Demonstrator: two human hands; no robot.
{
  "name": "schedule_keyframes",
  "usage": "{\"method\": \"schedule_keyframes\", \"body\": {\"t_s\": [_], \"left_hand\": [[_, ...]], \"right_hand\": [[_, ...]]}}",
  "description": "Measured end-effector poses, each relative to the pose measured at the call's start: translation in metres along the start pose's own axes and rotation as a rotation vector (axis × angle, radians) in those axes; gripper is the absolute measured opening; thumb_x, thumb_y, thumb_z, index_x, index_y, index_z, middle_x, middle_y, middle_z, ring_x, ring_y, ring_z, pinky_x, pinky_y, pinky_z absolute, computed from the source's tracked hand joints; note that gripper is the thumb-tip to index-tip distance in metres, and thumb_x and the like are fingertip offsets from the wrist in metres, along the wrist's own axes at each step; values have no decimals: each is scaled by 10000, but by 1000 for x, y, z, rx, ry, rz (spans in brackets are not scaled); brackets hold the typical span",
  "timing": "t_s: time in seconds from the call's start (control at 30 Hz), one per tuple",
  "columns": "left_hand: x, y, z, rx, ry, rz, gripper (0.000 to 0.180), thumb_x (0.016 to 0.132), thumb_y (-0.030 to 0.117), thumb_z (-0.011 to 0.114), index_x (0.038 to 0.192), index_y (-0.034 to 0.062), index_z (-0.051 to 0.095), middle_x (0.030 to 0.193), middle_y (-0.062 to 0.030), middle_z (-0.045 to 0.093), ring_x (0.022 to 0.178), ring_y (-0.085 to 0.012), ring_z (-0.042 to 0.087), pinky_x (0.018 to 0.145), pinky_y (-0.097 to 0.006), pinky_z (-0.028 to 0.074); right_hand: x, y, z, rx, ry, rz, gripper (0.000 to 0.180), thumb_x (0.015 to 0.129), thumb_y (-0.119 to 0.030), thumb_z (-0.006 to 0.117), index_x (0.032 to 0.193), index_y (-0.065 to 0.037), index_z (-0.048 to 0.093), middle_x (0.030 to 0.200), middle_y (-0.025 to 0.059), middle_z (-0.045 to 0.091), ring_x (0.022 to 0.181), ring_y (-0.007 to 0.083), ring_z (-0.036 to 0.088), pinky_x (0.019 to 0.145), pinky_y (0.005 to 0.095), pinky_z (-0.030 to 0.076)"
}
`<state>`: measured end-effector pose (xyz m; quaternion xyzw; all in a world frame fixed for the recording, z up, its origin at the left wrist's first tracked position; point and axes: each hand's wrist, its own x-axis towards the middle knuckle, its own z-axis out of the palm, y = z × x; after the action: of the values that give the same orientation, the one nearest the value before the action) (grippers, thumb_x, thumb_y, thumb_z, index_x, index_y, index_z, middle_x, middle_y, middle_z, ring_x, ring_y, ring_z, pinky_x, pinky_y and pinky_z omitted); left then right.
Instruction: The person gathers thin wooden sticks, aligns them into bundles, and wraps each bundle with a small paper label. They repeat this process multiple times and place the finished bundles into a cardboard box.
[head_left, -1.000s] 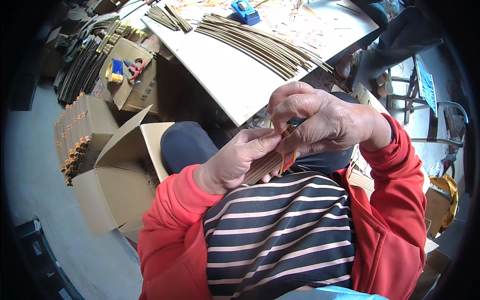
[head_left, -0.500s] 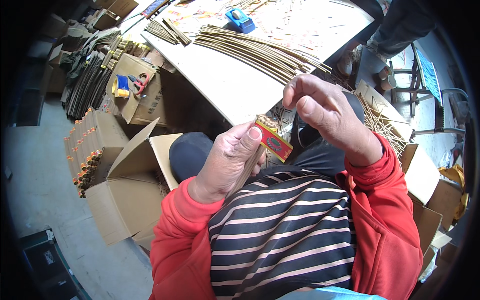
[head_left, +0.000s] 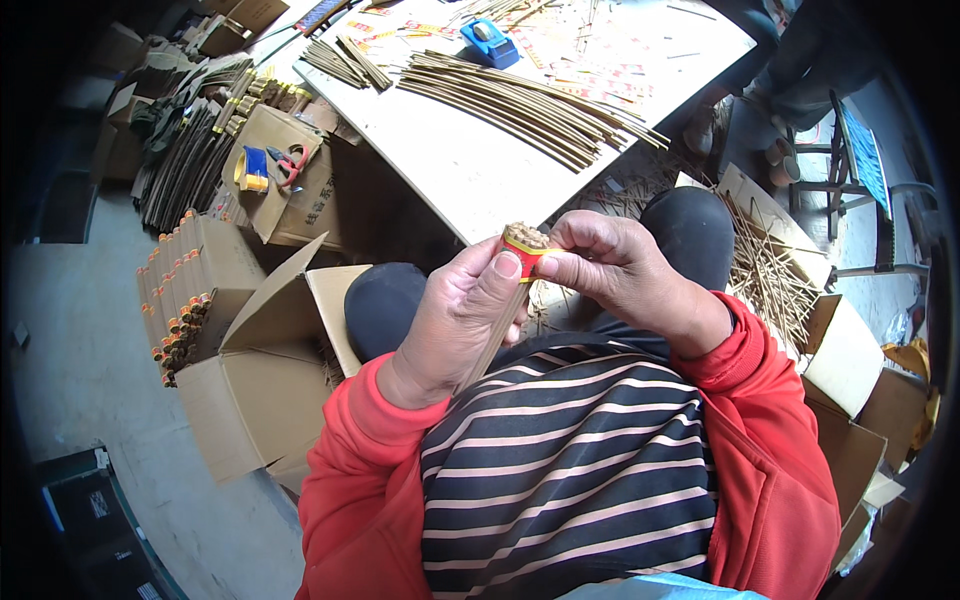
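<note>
In the head view, the left hand (head_left: 450, 315) is closed around the stick bundle (head_left: 527, 236), nearer than the white table (head_left: 440, 150), thumb on its red-and-yellow band (head_left: 530, 262). The right hand (head_left: 628, 277) pinches the band's right side, thumb against curled fingers; a snug wrap likely needs that thumb pinning while the right pulls level.

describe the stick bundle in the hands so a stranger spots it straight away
From the white table, come down past its near corner to the red sleeves. At their ends, the left hand holds the stick bundle while the right hand pinches the red-and-yellow band at its upper end. Unlike the stacked bundles at left and the loose sticks on the table, this one is held.
</note>
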<state>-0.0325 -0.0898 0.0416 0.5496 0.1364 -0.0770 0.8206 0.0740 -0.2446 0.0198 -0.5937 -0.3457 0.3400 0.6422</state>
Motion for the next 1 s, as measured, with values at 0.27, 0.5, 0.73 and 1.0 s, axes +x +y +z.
{"method": "schedule_keyframes", "body": {"t_s": [0.27, 0.5, 0.73, 1.0], "left_hand": [[2, 4, -7, -53, -62, -49, 477, 917, 438, 454, 1097, -3, 478, 722, -60, 556, 555, -80, 516, 508, -171, 446], [1, 6, -14, -5, -154, -77, 517, 903, 483, 457, 1117, 15, 506, 698, -4, 536, 556, -33, 493, 518, -139, 418], [3, 4, -18, -72, -253, -112, 521, 904, 495, 440, 1114, 20, 482, 695, -17, 544, 524, -42, 499, 485, -142, 419], [17, -9, -28, -389, -549, -228, 513, 904, 497, 432, 1085, 20, 475, 674, -82, 552, 491, -92, 531, 445, -168, 441]], "right_hand": [[6, 10, -3, -95, -6, -255, 163, 872, -142, 602, 834, 14, 576, 707, 26, 550, 660, 67, 505, 572, 229, 430], [5, -2, -1, -18, -16, -180, 188, 851, -150, 632, 771, 8, 569, 691, 50, 575, 639, 70, 529, 553, 237, 439], [8, 10, -4, -106, -13, -271, 228, 795, -181, 698, 733, -13, 557, 650, 17, 540, 609, 67, 497, 527, 226, 412], [26, 4, -8, -158, -36, -471, 434, 655, -289, 797, 961, -27, 636, 890, 46, 558, 846, 142, 523, 714, 262, 424]]}}
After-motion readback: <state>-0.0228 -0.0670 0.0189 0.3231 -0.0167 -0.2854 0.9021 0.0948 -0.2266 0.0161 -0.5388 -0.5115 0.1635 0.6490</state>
